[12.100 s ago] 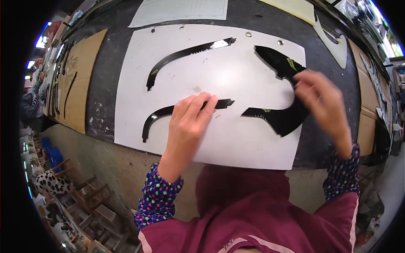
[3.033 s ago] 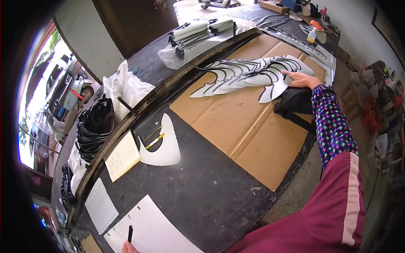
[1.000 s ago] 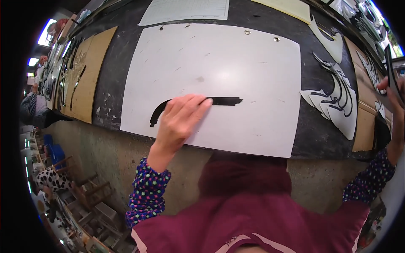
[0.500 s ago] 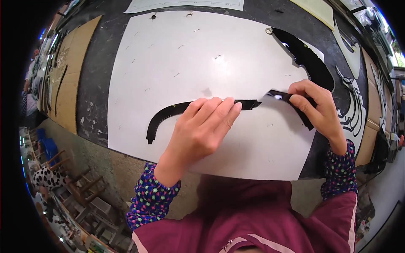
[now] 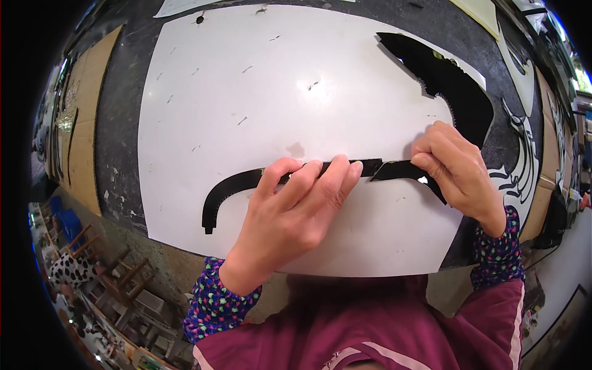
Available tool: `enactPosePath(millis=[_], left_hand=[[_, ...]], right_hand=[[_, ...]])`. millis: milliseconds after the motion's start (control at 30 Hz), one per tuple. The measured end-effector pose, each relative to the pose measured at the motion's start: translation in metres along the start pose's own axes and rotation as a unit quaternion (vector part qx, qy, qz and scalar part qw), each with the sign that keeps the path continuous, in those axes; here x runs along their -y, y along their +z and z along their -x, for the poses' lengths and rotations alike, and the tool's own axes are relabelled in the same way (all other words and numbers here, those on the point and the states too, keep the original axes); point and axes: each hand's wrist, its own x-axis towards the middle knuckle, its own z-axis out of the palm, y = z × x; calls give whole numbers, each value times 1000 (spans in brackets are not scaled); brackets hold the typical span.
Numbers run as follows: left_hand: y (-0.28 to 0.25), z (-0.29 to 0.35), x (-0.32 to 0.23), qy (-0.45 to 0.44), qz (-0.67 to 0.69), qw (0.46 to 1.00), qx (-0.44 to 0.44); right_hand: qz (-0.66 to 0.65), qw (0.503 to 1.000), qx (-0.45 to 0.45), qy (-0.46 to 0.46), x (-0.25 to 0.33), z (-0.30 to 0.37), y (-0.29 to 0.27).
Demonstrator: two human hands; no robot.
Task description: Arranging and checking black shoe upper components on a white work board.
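A long black strip (image 5: 229,183), straight on the right and curving down at its left end, lies on the white board. My left hand (image 5: 293,209) presses its straight part with bent fingertips. To its right is a short curved black piece (image 5: 394,170), pinched between the thumb and fingers of my right hand (image 5: 455,169). The short piece's slanted left end meets the strip's right end; whether they touch or overlap slightly I cannot tell. My right fingers hide part of the short piece. Beyond my right hand lies a larger, broad curved black piece (image 5: 450,83) with a toothed edge.
The white board (image 5: 216,92) has small dark marks and rests on a dark, worn table (image 5: 123,135). Brown cardboard (image 5: 89,117) lies at the left. White curved cut-outs (image 5: 521,166) lie at the right. Wooden stools (image 5: 126,277) stand on the floor at lower left.
My right hand has brought the short black piece down and left, closing the gap to the long strip's end. My left hand still presses the strip. The view has shifted slightly.
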Motion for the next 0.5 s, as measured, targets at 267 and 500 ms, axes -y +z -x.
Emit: enactPosePath(millis=[267, 500], left_hand=[[2, -1, 0, 1, -9, 1000, -10], [3, -1, -1, -7, -21, 999, -24]], right_hand=[[11, 1000, -3, 6, -2, -1, 2], [9, 1000, -4, -8, -3, -4, 2]])
